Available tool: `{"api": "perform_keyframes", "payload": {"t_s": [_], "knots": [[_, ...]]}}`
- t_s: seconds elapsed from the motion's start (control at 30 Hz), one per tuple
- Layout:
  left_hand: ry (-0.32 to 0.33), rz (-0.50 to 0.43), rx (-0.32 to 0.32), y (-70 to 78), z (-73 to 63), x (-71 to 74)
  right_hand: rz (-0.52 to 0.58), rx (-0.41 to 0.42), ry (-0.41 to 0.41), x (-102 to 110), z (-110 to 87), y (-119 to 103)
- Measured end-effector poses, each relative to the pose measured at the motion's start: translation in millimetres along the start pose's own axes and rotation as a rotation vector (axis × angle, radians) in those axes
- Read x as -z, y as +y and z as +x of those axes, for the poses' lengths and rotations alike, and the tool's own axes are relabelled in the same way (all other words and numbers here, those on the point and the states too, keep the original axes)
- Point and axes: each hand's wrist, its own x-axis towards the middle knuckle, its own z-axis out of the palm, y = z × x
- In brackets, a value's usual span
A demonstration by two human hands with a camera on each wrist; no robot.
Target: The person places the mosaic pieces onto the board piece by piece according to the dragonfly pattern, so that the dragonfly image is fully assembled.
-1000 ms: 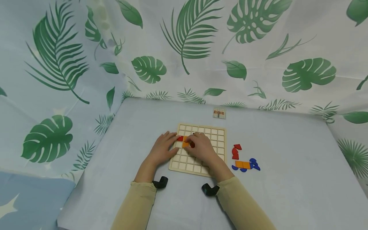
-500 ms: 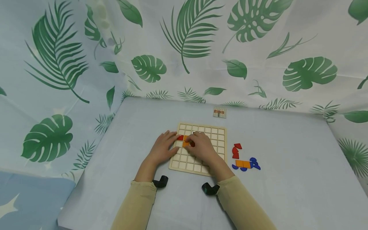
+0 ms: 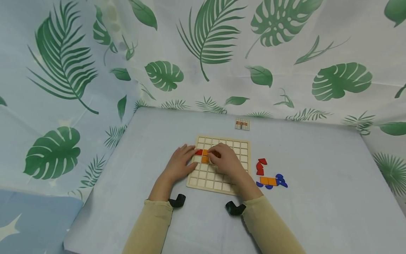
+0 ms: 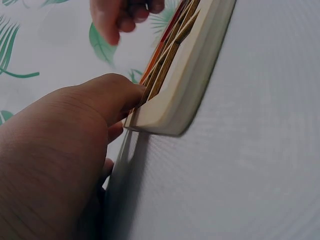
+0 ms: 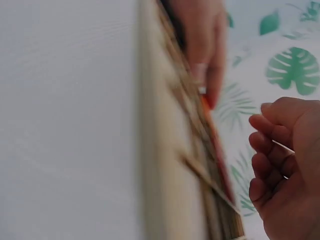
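Observation:
A wooden grid board [image 3: 209, 185] lies flat on the table. My left hand [image 3: 180, 163] rests on its left side, fingertips beside a red tile [image 3: 198, 152] and thumb over the rim. Two orange tiles, an upper one [image 3: 205, 152] and a lower one [image 3: 205, 159], sit in cells right of the red one. Above the board's middle is my right hand [image 3: 226, 160], its fingers loosely curled. In the right wrist view that hand [image 5: 287, 170] is raised off the tiles with nothing visible in the fingers. A dark red piece shows partly beneath it in the head view.
Right of the board lie several loose red pieces [image 3: 259, 168], a row of orange squares [image 3: 268, 181] and several blue pieces [image 3: 280, 180]. A small pattern card [image 3: 242, 124] lies behind the board. Leaf-printed cloth [image 3: 215, 81] hangs around the table's back and sides.
My right hand has lifted off the orange tiles and shifted slightly right, uncovering more of them. My left hand has stayed at the board's left side.

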Motion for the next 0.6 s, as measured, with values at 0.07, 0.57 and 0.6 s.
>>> {"api": "perform_keyframes", "payload": {"t_s": [0.07, 0.57, 0.6], "knots": [[0.0, 0.001, 0.006, 0.0, -0.3, -0.3, 0.045, -0.01, 0.029, 9, -1.9, 3], [-0.024, 0.036, 0.032, 1.2, 0.6, -2.4, 0.0, -0.103, 0.154, 96, -56.7, 50], [-0.027, 0.038, 0.033, 0.5, 0.7, -2.7, -0.015, -0.111, 0.161, 100, -60.5, 52]]}}
